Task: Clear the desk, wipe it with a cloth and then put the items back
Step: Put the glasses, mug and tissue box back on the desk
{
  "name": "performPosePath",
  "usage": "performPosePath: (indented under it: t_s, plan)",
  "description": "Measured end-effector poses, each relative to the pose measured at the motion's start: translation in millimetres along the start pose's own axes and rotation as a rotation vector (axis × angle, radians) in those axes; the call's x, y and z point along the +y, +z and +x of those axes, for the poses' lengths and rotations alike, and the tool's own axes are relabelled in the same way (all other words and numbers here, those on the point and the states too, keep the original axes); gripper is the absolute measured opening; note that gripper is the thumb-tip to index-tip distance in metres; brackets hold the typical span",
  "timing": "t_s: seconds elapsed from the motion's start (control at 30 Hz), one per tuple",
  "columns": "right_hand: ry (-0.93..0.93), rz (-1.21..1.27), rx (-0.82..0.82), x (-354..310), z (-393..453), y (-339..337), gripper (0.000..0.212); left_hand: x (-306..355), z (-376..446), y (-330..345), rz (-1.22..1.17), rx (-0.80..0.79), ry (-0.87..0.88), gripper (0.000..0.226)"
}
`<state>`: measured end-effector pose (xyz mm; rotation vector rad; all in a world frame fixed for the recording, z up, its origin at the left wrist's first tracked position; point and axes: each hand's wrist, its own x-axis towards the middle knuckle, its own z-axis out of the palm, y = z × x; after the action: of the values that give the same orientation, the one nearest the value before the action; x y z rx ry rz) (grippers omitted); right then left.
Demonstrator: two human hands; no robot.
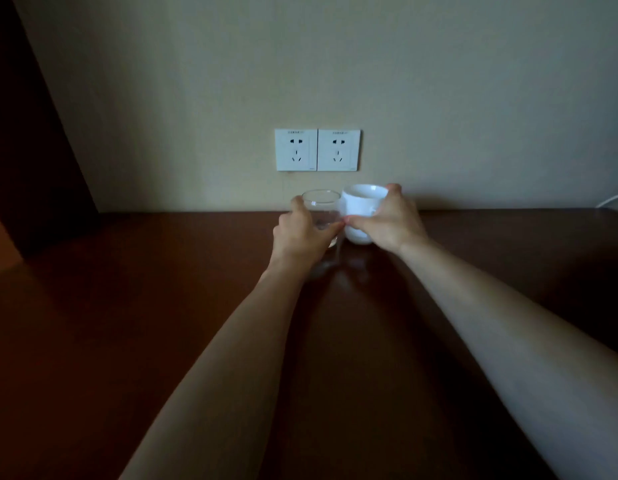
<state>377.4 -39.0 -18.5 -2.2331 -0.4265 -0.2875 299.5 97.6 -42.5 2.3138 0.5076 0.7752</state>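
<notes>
Head view: a dark reddish-brown polished wooden desk (162,323) is filling the lower half, meeting a plain beige wall (439,98) at 12 o'clock. Two white square wall sockets (317,150) are sitting side by side above the desk line. A dark wooden panel (33,133) is standing at 9 o'clock; a white cable (612,199) is showing at 3 o'clock. The left hand (300,233) is gripping a clear round drinking glass (322,209). The right hand (390,220) is gripping a white ceramic cup (361,213). Both vessels are touching each other, near the wall at 12 o'clock; whether they are resting on the desk cannot be told.
</notes>
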Motion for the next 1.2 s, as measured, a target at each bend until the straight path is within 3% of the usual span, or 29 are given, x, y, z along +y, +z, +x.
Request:
performPosePath:
  t_s: [0.27,0.63,0.73,0.8,0.87,0.97,1.07,1.17,1.2]
  plan:
    - [-0.019,-0.082,0.009,10,72,30,0.094,-16,69,36,-0.02,-0.011,0.008,0.09]
    - [-0.01,-0.112,-0.008,16,99,39,0.096,-16,109,53,-0.005,-0.038,-0.02,0.075]
    - [0.012,-0.187,-0.085,4,91,28,0.115,-8,111,48,0.112,-0.176,-0.009,0.07]
    - [0.026,-0.202,-0.111,-10,84,15,0.128,-3,115,41,0.29,-0.323,-0.005,0.088]
    - [0.019,-0.221,-0.111,-27,73,-1,0.125,7,99,17,0.378,-0.462,-0.036,0.095]
    - [-0.131,-0.283,-0.137,-55,35,-25,0.107,19,51,-31,0.433,-0.508,0.158,0.049]
    - [-0.319,-0.366,-0.22,-85,-32,-44,0.084,19,-10,-82,0.418,-0.458,0.245,0.037]
    - [-0.457,-0.383,-0.302,-118,-106,-56,0.064,24,-80,-149,0.388,-0.421,0.207,0.004]
    - [-0.503,-0.384,-0.314,-129,-131,-60,0.06,23,-105,-173,0.391,-0.39,0.209,0.005]
